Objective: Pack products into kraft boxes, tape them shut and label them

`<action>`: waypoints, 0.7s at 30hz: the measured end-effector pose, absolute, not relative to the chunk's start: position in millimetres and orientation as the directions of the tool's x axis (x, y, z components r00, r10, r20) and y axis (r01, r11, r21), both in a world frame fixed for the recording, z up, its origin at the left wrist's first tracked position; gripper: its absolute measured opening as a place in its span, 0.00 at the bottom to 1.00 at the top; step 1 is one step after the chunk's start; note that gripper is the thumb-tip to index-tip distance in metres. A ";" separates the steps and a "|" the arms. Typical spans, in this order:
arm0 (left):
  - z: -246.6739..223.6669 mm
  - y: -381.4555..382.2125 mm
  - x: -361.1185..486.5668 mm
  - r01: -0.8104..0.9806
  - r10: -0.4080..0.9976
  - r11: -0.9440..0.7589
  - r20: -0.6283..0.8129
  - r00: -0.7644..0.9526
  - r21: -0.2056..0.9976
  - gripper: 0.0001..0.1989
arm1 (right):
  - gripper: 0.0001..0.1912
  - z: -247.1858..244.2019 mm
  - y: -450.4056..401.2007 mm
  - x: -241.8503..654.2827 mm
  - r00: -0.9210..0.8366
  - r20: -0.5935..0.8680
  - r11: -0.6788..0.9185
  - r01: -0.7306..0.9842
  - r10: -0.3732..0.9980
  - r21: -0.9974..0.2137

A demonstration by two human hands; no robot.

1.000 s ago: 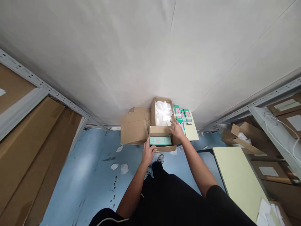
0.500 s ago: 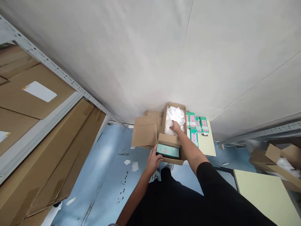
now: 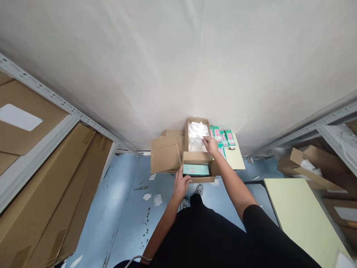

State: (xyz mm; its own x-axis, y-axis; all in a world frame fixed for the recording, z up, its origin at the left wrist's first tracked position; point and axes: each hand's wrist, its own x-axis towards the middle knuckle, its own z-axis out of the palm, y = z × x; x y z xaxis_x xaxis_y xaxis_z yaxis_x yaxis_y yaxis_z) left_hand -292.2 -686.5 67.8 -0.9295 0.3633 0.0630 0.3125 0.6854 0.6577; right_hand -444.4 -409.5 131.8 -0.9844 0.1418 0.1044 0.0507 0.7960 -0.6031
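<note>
My left hand (image 3: 181, 185) grips the left front corner of a small open cardboard box (image 3: 201, 179), with the thumb over its edge. Inside lies a teal-green carton (image 3: 196, 170) with small pink print. Behind it, against the wall, stands a second open box (image 3: 186, 134) full of crumpled white paper (image 3: 198, 131). My right hand (image 3: 211, 145) reaches over that box's right side, fingers closed at the paper's edge. Green-and-pink packages (image 3: 216, 134) sit close to its right.
Flattened cardboard (image 3: 166, 153) lies to the left on the pale yellow table (image 3: 237, 158). Large cartons fill the shelf (image 3: 75, 119) at left. A second yellow tabletop (image 3: 301, 212) and an open carton (image 3: 315, 167) are at right. Paper scraps (image 3: 157, 200) litter the blue floor.
My right hand has drawn back from the middle of the white paper to its right edge. The left hand keeps its hold on the front box. The view has shifted.
</note>
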 end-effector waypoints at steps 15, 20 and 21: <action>76.1 -651.3 -256.0 0.468 0.493 0.582 0.170 -0.853 0.665 0.04 | 0.30 134.9 -408.4 -208.9 -0.985 -0.172 0.799 0.088 -0.019 -0.595; 79.1 -614.2 -237.5 0.521 0.528 0.563 0.205 -0.824 0.642 0.04 | 0.25 136.8 -368.5 -151.2 -0.993 0.007 0.758 0.083 0.115 -0.648; 79.8 -601.2 -233.2 0.537 0.544 0.557 0.210 -0.812 0.634 0.04 | 0.24 137.3 -356.9 -137.4 -0.986 0.056 0.758 0.084 0.157 -0.647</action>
